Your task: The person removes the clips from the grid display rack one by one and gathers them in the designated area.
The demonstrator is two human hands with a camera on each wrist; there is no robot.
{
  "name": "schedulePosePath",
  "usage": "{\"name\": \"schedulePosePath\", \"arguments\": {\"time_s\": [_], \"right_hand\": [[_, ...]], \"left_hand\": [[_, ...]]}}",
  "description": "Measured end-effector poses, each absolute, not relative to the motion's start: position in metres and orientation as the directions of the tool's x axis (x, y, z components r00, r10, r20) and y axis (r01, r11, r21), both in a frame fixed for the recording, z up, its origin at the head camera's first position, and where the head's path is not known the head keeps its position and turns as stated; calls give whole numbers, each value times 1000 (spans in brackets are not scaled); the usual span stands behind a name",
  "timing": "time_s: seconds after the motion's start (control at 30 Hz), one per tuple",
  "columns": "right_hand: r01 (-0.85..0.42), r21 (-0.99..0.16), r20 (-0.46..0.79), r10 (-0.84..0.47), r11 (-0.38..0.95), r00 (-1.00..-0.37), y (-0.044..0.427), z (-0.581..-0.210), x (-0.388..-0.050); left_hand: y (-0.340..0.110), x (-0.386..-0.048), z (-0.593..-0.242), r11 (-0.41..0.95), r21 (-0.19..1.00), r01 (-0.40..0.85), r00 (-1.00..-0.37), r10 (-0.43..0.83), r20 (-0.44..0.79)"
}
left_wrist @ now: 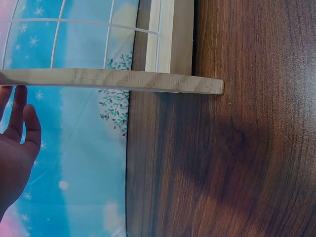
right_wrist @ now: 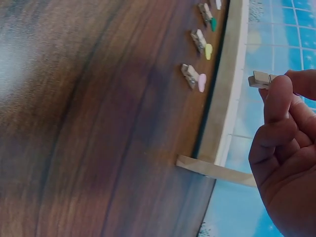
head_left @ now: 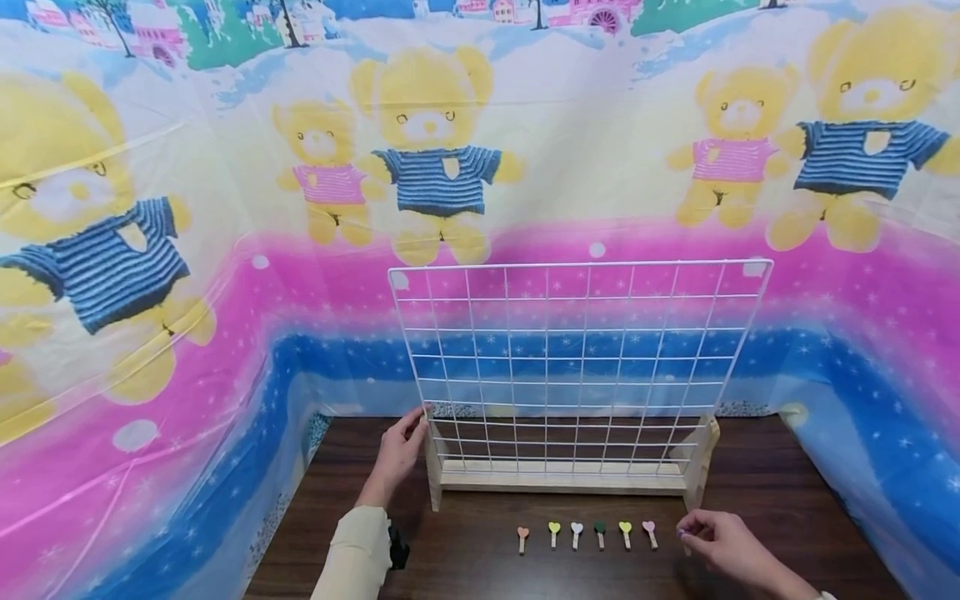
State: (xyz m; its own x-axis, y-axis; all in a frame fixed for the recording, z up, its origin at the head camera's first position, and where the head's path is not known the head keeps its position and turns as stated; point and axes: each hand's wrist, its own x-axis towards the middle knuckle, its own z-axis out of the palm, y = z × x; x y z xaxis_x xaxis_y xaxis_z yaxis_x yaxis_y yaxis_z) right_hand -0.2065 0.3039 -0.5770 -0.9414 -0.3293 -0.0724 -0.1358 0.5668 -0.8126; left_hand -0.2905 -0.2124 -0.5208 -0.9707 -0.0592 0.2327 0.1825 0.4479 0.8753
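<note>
A white wire grid rack stands upright on the table in a pale wooden base. At the base's left side board, my left hand holds on with thumb and fingertips near the top of the wood; the left wrist view cuts off part of the grip. My right hand pinches a small wooden clothespin between thumb and finger, in front of the rack's right side, and its fingers cover the far end. Left of that hand, several heart-topped clothespins lie in a row, from an orange one to a pink one.
Brown wood-grain table lies under everything. Behind it and along both sides hangs a cloth printed with bears. The base's right side board rises near my right hand. A dark object sits at my left wrist.
</note>
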Motion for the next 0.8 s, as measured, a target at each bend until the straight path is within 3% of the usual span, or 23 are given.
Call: {"name": "schedulePosePath", "arguments": {"time_s": [0.5,0.8], "right_hand": [[-193,-743,37,-249,640,-968,314,-605,-211],[-185,-731,19,-251,657,-968,318,-624,-219]], "left_hand": [[-213,-290,-519,444,880,169,-973,-65,220],[-212,-289,-518,448,877,171,-972,-67,224]]}}
